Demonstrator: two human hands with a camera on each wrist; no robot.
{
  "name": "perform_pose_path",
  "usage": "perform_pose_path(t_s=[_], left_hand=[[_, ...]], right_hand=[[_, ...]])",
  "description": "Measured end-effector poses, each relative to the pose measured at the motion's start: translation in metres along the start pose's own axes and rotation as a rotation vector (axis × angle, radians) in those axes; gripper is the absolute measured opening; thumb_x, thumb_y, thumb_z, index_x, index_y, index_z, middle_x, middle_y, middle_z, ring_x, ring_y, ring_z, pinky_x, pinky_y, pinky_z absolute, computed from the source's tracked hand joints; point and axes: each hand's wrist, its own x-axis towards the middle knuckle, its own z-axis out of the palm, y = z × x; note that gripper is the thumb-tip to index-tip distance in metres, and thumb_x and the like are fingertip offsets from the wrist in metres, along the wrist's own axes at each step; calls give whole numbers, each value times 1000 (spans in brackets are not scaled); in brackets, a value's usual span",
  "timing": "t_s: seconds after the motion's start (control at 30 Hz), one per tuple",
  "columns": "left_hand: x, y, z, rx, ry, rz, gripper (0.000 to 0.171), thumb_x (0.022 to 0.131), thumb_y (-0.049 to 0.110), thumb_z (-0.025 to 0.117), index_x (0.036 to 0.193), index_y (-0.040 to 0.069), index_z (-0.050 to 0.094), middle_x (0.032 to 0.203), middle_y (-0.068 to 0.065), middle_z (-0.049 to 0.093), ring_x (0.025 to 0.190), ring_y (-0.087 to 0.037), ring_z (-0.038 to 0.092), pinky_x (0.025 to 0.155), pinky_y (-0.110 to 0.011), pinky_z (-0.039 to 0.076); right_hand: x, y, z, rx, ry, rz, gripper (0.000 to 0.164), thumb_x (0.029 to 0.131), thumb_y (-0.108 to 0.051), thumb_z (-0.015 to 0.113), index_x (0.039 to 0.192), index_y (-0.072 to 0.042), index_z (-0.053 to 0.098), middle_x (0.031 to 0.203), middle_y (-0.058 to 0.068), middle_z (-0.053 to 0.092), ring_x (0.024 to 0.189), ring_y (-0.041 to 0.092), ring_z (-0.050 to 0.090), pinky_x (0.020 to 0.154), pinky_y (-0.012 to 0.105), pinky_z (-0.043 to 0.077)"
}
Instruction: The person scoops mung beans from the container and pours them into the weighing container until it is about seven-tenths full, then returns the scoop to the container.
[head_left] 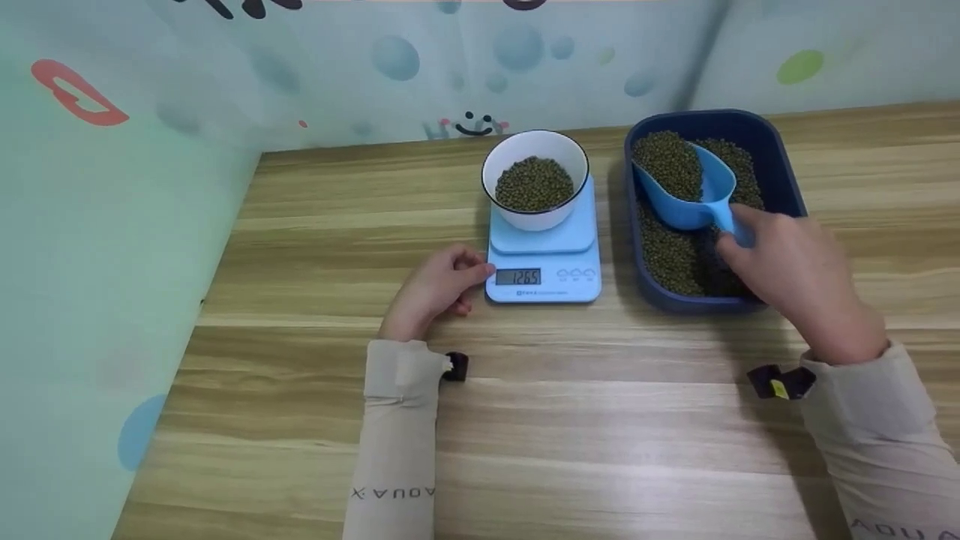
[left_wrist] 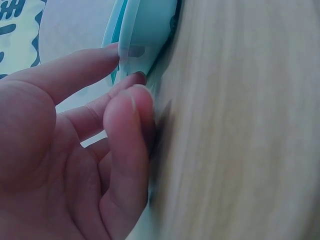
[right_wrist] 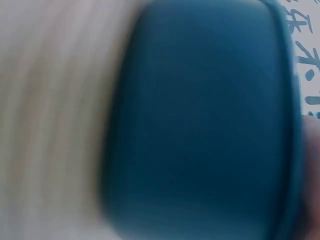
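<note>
A blue scoop (head_left: pixel 679 208), heaped with green mung beans (head_left: pixel 670 163), is held by its handle in my right hand (head_left: pixel 795 266). It sits over the dark blue tub (head_left: pixel 646 281), which has more mung beans inside. My left hand (head_left: pixel 442 285) touches the left edge of a light blue kitchen scale (head_left: pixel 555 291) with thumb and fingertips, fingers loosely bent. In the left wrist view the thumb (left_wrist: pixel 87 67) meets the scale's side (left_wrist: pixel 145 37). On the scale's platform stands a white bowl (head_left: pixel 536 220) with mung beans in it. The display (head_left: pixel 518 277) shows digits like 1265.
A wooden table (head_left: pixel 300 420) bears everything, with the tub right of the scale. Behind and along the left side hangs a pale printed cloth (head_left: pixel 330 82). The tub's outer wall (right_wrist: pixel 200 120) fills most of the right wrist view.
</note>
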Motion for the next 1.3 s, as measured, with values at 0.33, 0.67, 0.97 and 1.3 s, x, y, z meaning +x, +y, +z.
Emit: perform_pose_path(t_s=[0.33, 0.67, 0.97, 1.3], left_hand=[[1, -2, -1, 19, -4, 24, 23, 89, 29, 60, 105, 12, 56, 92, -6, 55, 50, -11, 49, 47, -21, 45], [-1, 3, -2, 31, -4, 30, 23, 90, 30, 60, 106, 13, 56, 95, -5, 55, 50, -11, 49, 48, -21, 46], [-1, 2, -1, 27, -3, 17, 25, 89, 32, 60, 107, 14, 57, 98, -6, 55, 53, -11, 50, 49, -22, 47], [0, 0, -1, 40, 5, 15, 26, 89, 32, 61, 107, 14, 57, 96, -5, 56, 52, -11, 50, 49, -22, 47]], right_hand=[[1, 1, 12, -39, 9, 28, 35, 91, -30, 44, 106, 2, 48, 63, 15, 47, 48, 28, 43, 34, 36, 27], [1, 1, 12, -7, 60, 30, 29, 90, -24, 51, 102, 3, 49, 64, 14, 45, 50, 29, 43, 38, 36, 28], [1, 3, 10, 15, 106, -3, 23, 87, -19, 51, 95, 3, 51, 64, 13, 46, 49, 28, 44, 40, 33, 28], [0, 3, 11, 22, 148, -26, 18, 84, -16, 52, 89, 2, 52, 62, 11, 45, 49, 27, 42, 41, 33, 28]])
